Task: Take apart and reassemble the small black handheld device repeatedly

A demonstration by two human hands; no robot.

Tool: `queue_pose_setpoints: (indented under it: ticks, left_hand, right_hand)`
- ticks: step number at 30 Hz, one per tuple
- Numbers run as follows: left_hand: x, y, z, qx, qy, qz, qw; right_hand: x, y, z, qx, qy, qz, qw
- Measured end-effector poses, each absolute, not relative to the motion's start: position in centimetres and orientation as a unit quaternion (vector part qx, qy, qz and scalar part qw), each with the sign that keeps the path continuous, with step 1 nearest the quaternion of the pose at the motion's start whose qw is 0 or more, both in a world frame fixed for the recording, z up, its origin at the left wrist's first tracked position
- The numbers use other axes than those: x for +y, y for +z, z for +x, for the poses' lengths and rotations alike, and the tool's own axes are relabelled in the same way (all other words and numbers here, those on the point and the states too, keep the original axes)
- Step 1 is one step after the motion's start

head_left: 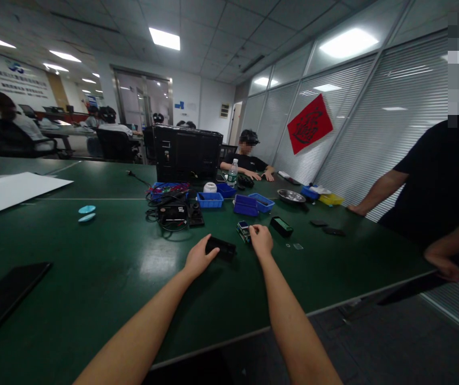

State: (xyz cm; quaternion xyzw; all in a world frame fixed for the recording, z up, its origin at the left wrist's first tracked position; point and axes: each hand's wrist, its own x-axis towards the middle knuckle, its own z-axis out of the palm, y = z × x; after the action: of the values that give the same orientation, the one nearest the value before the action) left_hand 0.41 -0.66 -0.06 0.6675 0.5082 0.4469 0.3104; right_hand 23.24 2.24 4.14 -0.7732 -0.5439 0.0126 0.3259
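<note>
Table (113, 267): phone (224, 248) touching left hand (198, 260)

The one view sits at head height over the near edge of the green counter (93, 278), facing forward and slightly down across it. Both forearms enter from the bottom edge. The left hand (199, 259) and right hand (260, 239) lie close below the lens, above the counter's middle. A black case (187, 152) at the counter's far end stands well off.

A thin white line (93, 199) is crossing the glossy dark green tabletop (113, 283). A flat black rectangular device (224, 248) is blending in; small blue plastic bins (210, 200) and a red paper square (310, 124) are glowing.
</note>
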Motion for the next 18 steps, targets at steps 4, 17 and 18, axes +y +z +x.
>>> queue_pose_setpoints:
  ticks: [4,17,18]
  left_hand:
    - [-0.7,0.0,0.4,0.510,0.446,0.670,0.304]
    - [-1.0,0.6,0.4,0.551,0.354,0.718,0.236]
    - [-1.1,0.6,0.4,0.552,0.353,0.719,0.234]
  right_hand:
    - [2.6,3.8,23.4,-0.545,0.050,-0.811,0.207]
    - [2.4,2.3,21.6,-0.608,-0.031,-0.769,0.194]
    - [2.4,2.4,21.5,-0.612,-0.028,-0.766,0.197]
